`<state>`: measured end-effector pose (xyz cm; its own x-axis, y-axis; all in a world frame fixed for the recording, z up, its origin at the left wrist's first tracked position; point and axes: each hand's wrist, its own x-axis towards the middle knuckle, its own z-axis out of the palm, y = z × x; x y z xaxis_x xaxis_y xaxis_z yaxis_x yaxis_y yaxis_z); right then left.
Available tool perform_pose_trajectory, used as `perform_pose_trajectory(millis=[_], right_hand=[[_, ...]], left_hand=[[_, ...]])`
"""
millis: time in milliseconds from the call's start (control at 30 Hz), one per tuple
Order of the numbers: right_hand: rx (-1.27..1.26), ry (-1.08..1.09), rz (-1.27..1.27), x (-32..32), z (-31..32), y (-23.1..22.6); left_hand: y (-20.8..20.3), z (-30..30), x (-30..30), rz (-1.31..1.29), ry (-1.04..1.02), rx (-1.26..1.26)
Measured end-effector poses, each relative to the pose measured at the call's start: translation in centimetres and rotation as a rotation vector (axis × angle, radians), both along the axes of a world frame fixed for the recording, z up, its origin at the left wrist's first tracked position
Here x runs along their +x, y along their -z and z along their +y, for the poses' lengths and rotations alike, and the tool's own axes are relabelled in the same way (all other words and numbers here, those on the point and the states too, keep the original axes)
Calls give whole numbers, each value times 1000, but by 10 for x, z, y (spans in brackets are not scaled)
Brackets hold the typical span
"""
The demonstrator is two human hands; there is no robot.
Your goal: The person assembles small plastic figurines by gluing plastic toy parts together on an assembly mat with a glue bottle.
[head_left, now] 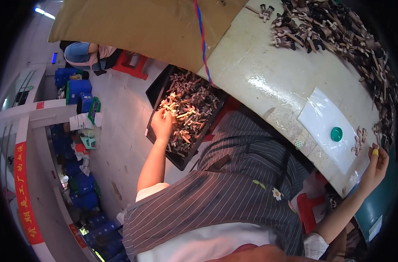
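Observation:
My left hand (162, 125) reaches over a black tray (179, 162) filled with small brown-and-cream figures (191, 98). Its fingers are bent together at the lit side of the heap; whatever is between them is too small to tell. At the right end of the pale table, my right hand (377, 166) is curled closed, with a yellow band (375, 152) on one finger. Anything in its grip is hidden. Just left of that hand lie a few pinkish-brown figures (360, 140) beside a white sheet (323, 126). A round green lid or dish (336, 134) rests on the sheet.
More figures and sticks form a large pile (312, 26) along the table's far and right edges. A brown board (142, 30) and a red-and-blue twisted wire (202, 35) are ahead. Red stools (131, 65), blue bins (80, 92) and another person (85, 54) are to the left.

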<state>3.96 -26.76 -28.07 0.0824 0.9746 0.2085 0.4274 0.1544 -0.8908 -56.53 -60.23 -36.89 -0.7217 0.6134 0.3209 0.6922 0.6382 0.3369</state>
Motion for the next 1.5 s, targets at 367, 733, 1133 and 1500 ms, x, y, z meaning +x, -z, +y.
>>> perform_pose_trajectory(millis=[367,733,1133,1500], right_hand=[[-160,-58,444,-39,-60,-33],[-249,-75,408,-71,-100,-45],[5,-173,-162,-115,-66,-22],[-18,-220,-332,-123,-62,-32]], left_hand=[[-134,265,182,7,1005,348],[-111,324,181,-31,1000,41],[-147,251,203,-1324,976,334],[-137,234,233,-1602,907,-8]])
